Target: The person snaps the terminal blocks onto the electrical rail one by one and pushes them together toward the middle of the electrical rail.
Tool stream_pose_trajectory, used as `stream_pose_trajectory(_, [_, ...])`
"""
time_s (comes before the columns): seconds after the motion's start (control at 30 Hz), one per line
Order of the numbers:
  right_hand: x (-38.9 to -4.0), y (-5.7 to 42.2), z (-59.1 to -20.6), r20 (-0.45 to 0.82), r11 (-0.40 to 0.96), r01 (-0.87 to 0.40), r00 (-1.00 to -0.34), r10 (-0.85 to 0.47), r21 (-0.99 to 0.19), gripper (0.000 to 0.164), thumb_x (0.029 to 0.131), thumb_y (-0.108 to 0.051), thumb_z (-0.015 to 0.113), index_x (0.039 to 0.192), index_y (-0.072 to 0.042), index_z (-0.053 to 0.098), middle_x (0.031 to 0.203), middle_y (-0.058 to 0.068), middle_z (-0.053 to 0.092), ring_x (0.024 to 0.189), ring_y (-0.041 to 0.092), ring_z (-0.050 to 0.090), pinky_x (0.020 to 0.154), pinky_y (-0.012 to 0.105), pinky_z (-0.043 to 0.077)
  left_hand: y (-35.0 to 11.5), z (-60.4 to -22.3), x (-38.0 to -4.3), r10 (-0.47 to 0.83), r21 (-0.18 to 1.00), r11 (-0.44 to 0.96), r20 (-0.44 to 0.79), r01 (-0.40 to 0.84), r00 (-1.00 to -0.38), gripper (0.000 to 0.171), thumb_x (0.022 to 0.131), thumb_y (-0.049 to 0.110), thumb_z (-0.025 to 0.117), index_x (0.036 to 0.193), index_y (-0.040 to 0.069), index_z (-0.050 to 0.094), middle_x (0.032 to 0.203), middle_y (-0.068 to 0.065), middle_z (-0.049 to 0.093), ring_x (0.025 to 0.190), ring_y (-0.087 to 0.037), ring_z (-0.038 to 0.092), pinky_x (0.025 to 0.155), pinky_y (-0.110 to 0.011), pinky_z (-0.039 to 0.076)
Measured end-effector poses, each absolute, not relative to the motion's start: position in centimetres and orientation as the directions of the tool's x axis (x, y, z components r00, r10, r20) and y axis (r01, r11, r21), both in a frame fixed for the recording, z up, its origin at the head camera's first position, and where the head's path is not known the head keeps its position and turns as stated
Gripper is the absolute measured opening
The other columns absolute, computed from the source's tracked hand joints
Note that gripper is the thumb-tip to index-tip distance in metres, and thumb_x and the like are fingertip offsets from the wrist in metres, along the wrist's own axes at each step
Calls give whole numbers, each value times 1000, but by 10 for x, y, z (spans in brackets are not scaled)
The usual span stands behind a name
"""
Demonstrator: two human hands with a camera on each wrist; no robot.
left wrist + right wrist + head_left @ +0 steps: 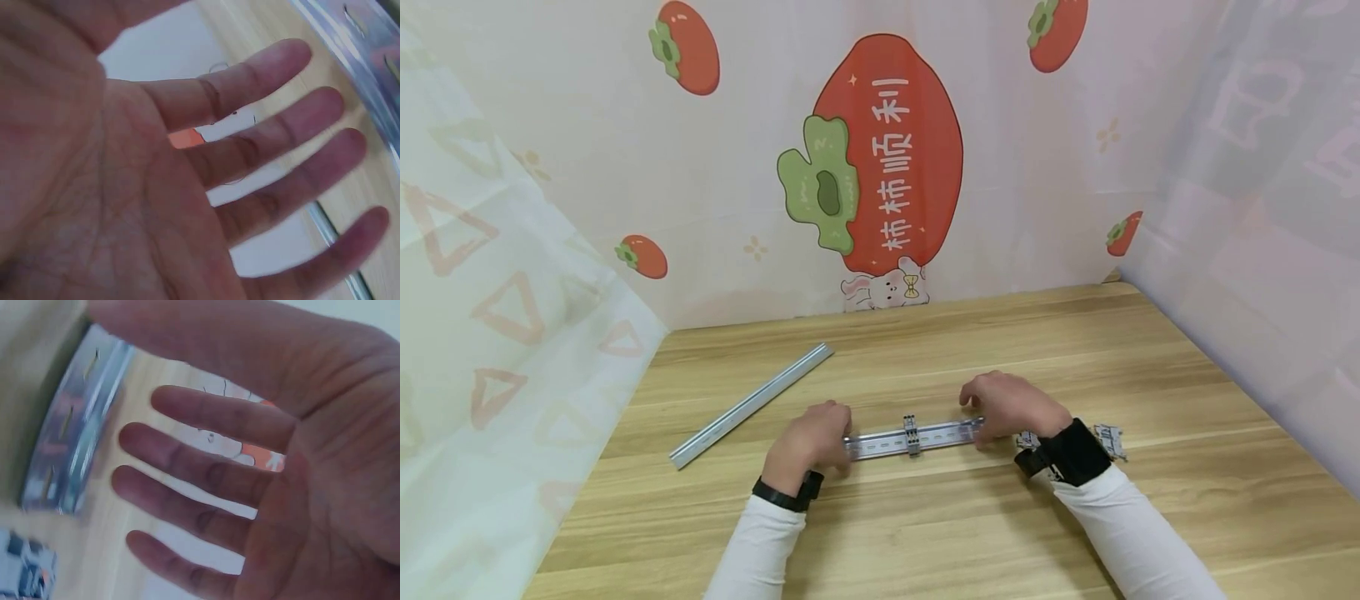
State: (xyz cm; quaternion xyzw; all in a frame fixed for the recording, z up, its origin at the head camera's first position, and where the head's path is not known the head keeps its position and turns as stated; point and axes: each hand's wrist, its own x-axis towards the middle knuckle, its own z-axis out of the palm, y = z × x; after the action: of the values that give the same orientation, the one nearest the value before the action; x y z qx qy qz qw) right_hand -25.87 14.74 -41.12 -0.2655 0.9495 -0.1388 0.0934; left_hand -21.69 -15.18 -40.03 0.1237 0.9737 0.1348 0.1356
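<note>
Head view from above, facing forward-down, close wrist views past fingers (250, 79) (all share rail (880, 446))

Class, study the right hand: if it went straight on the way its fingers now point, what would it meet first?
Most likely the slotted DIN rail: in the right wrist view it lies ahead of the right hand, though depth is unclear, so the fingers might pass over it.

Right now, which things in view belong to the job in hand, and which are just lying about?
Apparently in the job:
Middle rail, between left grip and right grip
Grey block seated across it

Apparently lying about, though possibly for the job too:
Second rail, diagonal, at the left
Loose grey pieces, at the right
</note>
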Motion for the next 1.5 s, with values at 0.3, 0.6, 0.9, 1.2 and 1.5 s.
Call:
stream_pose_trajectory(0.3, [-260,157,-406,-150,839,-464,-843,-517,-282,44,63,-13,96,99,-8,72,96,4,67,84,17,58,77,39,51,-158,-396,-216,216,274,952,-287,136,-933,40,65,-3,90,96,5,66,91,-4,57,81,-22,52,67,-36,49])
stream_pose_trajectory(0.6, [-263,161,-403,-149,847,-460,-848,-508,-268,33,61,-3,90,86,-9,68,85,2,62,74,17,51,66,33,46,-162,-397,-219,194,269,956,-280,117,-940,27,74,-11,77,92,5,63,86,-4,56,77,-22,53,66,-35,47])
stream_pose_trajectory(0.9, [-263,164,-402,-182,855,-434,-851,-493,-284,33,62,1,89,84,-10,67,84,2,62,72,17,51,64,32,45,-165,-397,-220,184,246,962,-275,116,-944,26,74,-9,77,89,6,63,86,-4,57,76,-21,54,65,-36,48])
stream_pose_trajectory(1.2, [-263,169,-404,-172,858,-422,-859,-481,-292,30,65,2,87,82,-11,67,82,1,63,70,17,51,62,32,44,-167,-400,-222,190,247,961,-278,121,-942,27,75,-12,74,93,5,64,88,-4,58,78,-21,54,66,-36,48])
stream_pose_trajectory(1.5, [-268,169,-410,-92,827,-452,-858,-506,-335,25,64,7,85,81,-8,73,80,2,66,69,16,54,63,32,47,-171,-409,-228,184,292,948,-186,124,-965,22,80,-10,74,98,3,70,95,-7,65,83,-21,57,73,-40,53])
